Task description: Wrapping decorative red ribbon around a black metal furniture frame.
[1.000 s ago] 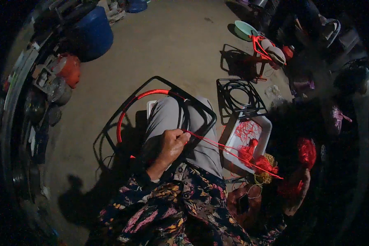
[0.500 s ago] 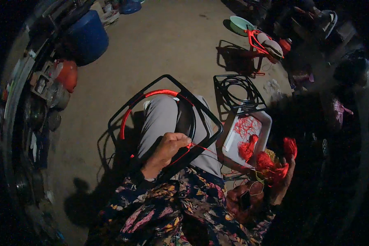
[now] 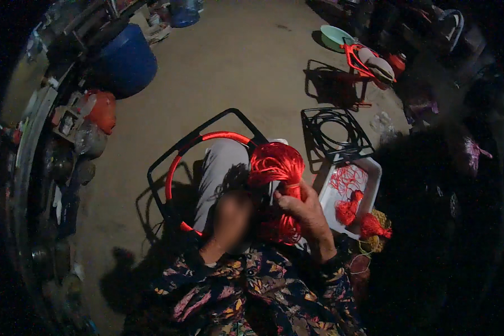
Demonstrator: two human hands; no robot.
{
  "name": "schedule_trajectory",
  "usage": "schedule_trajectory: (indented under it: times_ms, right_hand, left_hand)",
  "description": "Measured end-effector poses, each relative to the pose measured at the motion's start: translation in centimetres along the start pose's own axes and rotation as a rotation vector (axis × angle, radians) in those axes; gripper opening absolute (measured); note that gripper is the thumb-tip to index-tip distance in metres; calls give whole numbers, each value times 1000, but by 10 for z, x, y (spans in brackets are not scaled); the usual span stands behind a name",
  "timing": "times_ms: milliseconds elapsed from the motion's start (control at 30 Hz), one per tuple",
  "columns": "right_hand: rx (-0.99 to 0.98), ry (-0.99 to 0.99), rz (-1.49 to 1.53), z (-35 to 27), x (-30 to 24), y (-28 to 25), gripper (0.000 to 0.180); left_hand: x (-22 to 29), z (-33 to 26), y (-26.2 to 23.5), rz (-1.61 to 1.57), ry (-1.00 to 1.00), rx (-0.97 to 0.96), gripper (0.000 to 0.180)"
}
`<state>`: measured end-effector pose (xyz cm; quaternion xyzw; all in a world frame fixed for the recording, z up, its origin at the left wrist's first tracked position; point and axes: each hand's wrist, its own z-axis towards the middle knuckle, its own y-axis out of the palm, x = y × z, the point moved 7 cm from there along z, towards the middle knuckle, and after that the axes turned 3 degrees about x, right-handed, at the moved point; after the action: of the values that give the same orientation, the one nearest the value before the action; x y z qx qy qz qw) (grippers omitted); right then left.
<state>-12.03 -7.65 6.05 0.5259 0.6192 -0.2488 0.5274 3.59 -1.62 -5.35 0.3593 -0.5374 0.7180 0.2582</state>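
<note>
Across my lap lies a black square frame (image 3: 163, 155) with a round inner ring, part of which is wrapped in red cord (image 3: 175, 168). My right hand (image 3: 307, 210) grips a bundle of red cord (image 3: 277, 162) round its narrow middle, holding it over the right side of the frame. The bundle hides much of that side. My left hand (image 3: 231, 217) is at the near part of the ring, just left of the bundle; its fingers are smeared, so their hold does not show.
To the right, a white tray (image 3: 373, 185) holds red cord, with more red and yellow cord at its near edge. Beyond it lie black frames (image 3: 336, 134). Farther off are a red stool (image 3: 353, 59) and a green basin (image 3: 336, 36). A blue tub (image 3: 126, 61) stands at left.
My right hand has come in from the far right to the lap, bringing the red cord bundle over the frame. My left hand remains near the ring's near side.
</note>
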Motion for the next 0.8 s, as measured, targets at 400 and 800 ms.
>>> schedule_trajectory:
  times_ms: [400,800]
  right_hand:
    - [-162,-186,-100,10,8,24,52]
    - [-103,-248,-198,0,0,33,61]
  left_hand:
    - [84,35,-56,-577,-348,-143,25]
    - [70,41,-45,-1213,-558,-130,30]
